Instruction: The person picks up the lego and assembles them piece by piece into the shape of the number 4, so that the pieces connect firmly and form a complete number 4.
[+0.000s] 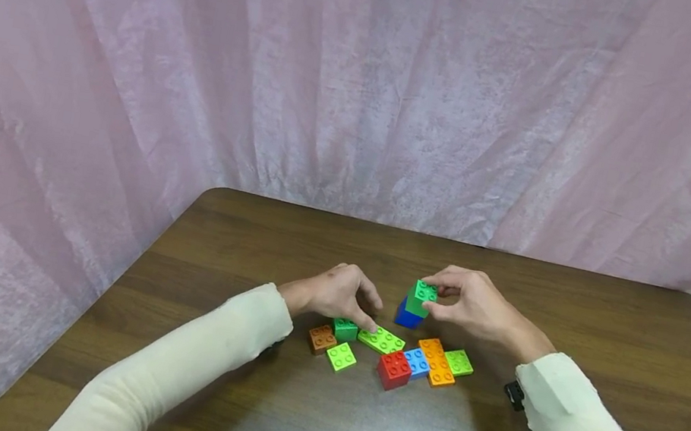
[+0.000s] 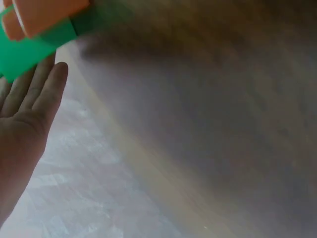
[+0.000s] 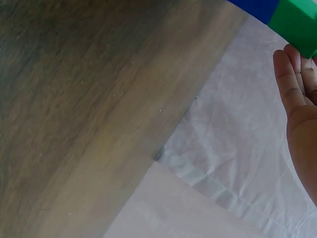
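Observation:
My right hand (image 1: 472, 299) pinches a green toy brick (image 1: 419, 299) between thumb and fingers. That brick sits on top of a blue brick (image 1: 408, 317), which stands on the table. In the right wrist view, the fingertips lie against the side of the green brick (image 3: 297, 27). My left hand (image 1: 342, 292) hovers over the loose bricks with its fingers extended and apart. Its thumb tip is at the far left end of a lime-green brick (image 1: 385, 342); whether it touches cannot be told. Just below this hand is another green brick (image 1: 344, 329), partly covered.
Left of centre lie a brown brick (image 1: 322, 339) and a small lime brick (image 1: 341, 356). A red brick (image 1: 394, 370), a light-blue brick (image 1: 417, 363), an orange brick (image 1: 437, 363) and another lime brick (image 1: 459, 363) cluster to the right. A pink curtain (image 1: 369, 81) hangs behind the wooden table (image 1: 288, 228).

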### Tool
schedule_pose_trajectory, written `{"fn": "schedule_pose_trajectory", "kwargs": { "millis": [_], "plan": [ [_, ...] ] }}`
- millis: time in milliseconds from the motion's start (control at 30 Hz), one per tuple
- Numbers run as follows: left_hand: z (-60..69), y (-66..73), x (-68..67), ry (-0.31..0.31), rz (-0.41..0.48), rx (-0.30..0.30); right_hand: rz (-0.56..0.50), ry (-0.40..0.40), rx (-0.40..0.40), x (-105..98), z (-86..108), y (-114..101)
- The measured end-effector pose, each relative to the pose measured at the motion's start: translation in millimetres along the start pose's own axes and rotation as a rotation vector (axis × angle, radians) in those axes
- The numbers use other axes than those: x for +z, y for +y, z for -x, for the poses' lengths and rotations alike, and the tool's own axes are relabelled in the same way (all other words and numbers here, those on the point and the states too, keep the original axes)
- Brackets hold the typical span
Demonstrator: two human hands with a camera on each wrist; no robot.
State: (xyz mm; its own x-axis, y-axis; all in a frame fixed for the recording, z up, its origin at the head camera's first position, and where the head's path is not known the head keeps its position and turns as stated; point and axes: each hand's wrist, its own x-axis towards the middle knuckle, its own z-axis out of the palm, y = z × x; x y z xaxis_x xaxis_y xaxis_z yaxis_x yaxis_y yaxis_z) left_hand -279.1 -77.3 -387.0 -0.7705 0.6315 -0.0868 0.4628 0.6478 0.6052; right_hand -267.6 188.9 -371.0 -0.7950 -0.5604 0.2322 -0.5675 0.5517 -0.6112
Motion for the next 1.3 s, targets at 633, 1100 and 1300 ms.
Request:
{"fn": "schedule_pose_trajectory", "kwargs": {
  "millis": [633,1100,1300],
  "plan": [
    [5.2,16.5,11.8,-0.063,-0.109,-0.043,-0.057,-0.01,0.116,0.1,0.3,4.7],
    [6.9,15.7,4.9,0.031,-0.145,0.023,-0.086,-0.003,0.086,2.3,1.3,6.6],
    [6.8,15.6,-1.8,0.055,-0.032,0.055,-0.095,0.004,0.099,2.6,1.3,7.4]
  ]
}}
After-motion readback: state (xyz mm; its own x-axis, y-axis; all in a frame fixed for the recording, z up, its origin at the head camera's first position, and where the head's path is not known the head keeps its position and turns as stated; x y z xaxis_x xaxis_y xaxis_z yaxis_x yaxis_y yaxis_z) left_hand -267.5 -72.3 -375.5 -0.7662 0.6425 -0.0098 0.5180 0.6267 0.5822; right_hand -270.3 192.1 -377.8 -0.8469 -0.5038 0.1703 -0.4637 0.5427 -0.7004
